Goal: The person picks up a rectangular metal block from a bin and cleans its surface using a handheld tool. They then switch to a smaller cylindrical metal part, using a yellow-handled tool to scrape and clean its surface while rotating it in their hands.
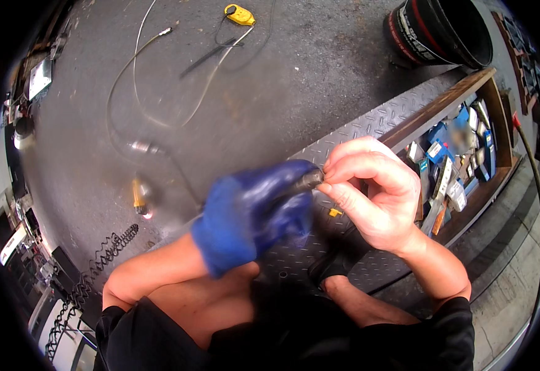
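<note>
My left hand (264,201) wears a blue rubber glove with a dark, worn fingertip. Its fingers are drawn together, reaching toward the fingers of the other hand. Bare, my right hand (378,195) pinches thumb and fingers at the tip of the glove. Whether it grips the glove itself or some tiny thing there, I cannot make out. Just below the right fingertips, a small yellow piece (335,212) shows over the tread-plate surface (359,127).
A wooden box (438,102) with several blue and white small packages lies at right. Behind it stands a black bucket (440,34). A yellow handheld device (240,14) with a pale cable lies on the dark floor. At left are a yellow-handled tool (139,196) and a black coiled cord (100,260).
</note>
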Tool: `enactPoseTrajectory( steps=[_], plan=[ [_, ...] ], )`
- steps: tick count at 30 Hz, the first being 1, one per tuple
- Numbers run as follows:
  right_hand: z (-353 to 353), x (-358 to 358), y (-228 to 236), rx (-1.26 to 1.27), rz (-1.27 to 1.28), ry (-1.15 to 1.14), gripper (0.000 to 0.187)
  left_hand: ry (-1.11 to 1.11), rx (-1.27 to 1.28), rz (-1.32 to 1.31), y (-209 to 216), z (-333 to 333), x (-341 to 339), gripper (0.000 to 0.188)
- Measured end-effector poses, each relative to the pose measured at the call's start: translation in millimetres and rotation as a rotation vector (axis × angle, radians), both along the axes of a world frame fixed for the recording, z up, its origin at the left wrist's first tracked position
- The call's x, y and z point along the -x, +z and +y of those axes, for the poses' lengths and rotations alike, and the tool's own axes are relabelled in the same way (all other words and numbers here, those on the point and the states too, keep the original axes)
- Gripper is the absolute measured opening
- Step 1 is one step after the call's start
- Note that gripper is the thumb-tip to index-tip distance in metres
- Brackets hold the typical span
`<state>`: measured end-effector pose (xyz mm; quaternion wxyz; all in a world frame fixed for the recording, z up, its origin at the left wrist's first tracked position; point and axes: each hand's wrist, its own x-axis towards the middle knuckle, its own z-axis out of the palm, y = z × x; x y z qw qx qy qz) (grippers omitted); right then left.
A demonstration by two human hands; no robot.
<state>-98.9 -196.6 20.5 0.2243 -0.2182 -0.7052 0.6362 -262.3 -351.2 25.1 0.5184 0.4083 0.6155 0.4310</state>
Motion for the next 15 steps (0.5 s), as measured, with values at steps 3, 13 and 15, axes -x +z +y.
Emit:
enactPoseTrajectory(
  steps=[3, 13, 15],
  plan=[
    [-1.2, -0.3, 0.7, 0.001, -0.002, -0.002, 0.013, 0.008, 0.01, -0.018, 2.3, 1.4, -0.4, 0.04],
    [-0.3, 0.2, 4.6, -0.027, 0.009, 0.034, 0.015, 0.029, -0.008, 0.019, -1.0, -0.5, -1.4, 0.036],
    [0.3, 0.5, 5.9, -0.035, -0.003, 0.042, 0.014, 0.036, 0.006, 0.004, -1.1, -1.5, -2.1, 0.036]
  ],
)
